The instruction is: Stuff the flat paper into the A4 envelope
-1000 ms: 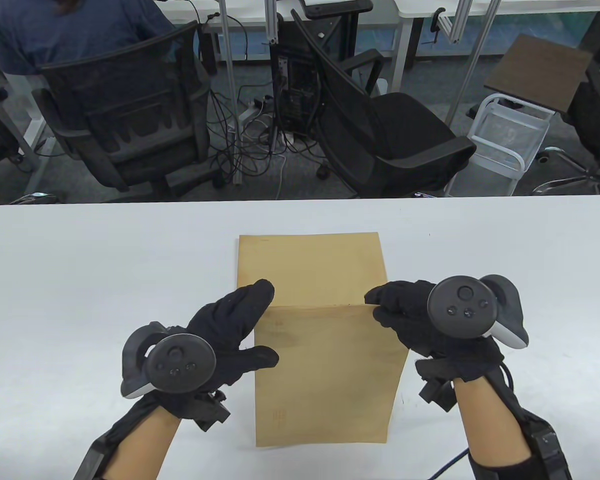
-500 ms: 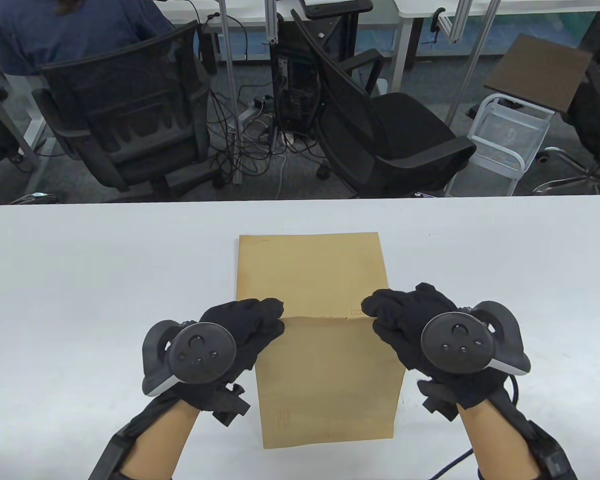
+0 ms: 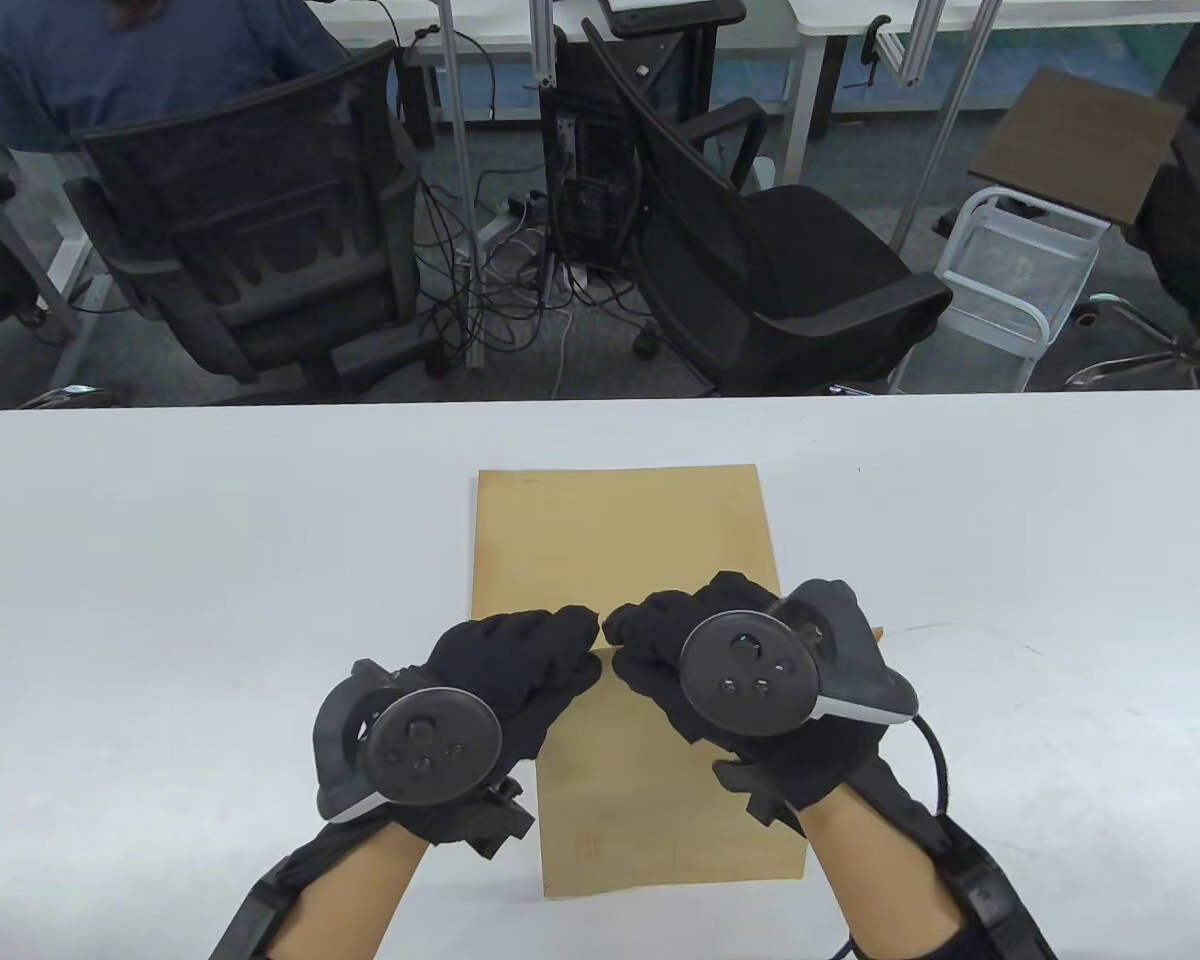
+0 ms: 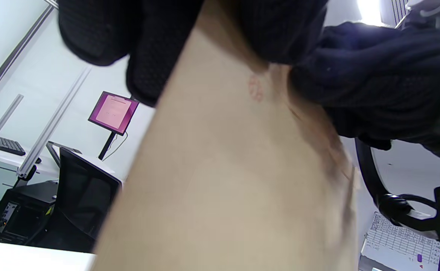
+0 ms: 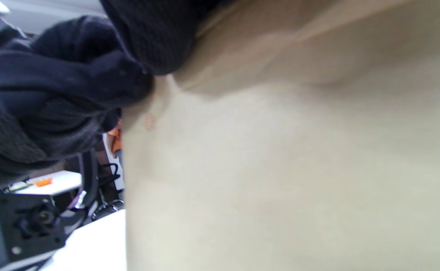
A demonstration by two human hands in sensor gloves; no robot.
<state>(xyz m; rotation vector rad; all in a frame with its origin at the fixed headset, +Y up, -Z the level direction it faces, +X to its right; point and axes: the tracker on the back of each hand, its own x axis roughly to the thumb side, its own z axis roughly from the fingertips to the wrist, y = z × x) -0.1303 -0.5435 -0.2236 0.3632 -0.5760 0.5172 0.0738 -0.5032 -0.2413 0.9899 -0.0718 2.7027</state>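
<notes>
A brown A4 envelope (image 3: 660, 800) is held up off the white table (image 3: 160, 560), its top edge at my hands. My left hand (image 3: 560, 650) and right hand (image 3: 640, 640) meet near the middle of that top edge and both pinch it. In the left wrist view the envelope (image 4: 220, 180) fills the frame under my left fingers (image 4: 144, 56), with the right hand (image 4: 374, 75) beside them. The right wrist view shows the envelope (image 5: 280, 169) and my right fingers (image 5: 156, 34) on its edge. A flat brown sheet (image 3: 620, 530) lies on the table just beyond, partly covered by my hands.
The table's far edge (image 3: 600, 405) runs across the middle of the table view. Office chairs (image 3: 760, 250) and cables stand on the floor behind it. A cable (image 3: 930, 760) trails from my right wrist.
Both hands have slid inward along the envelope's top edge until they nearly touch. The envelope's top edge has come a little nearer to me. The flat sheet has not moved.
</notes>
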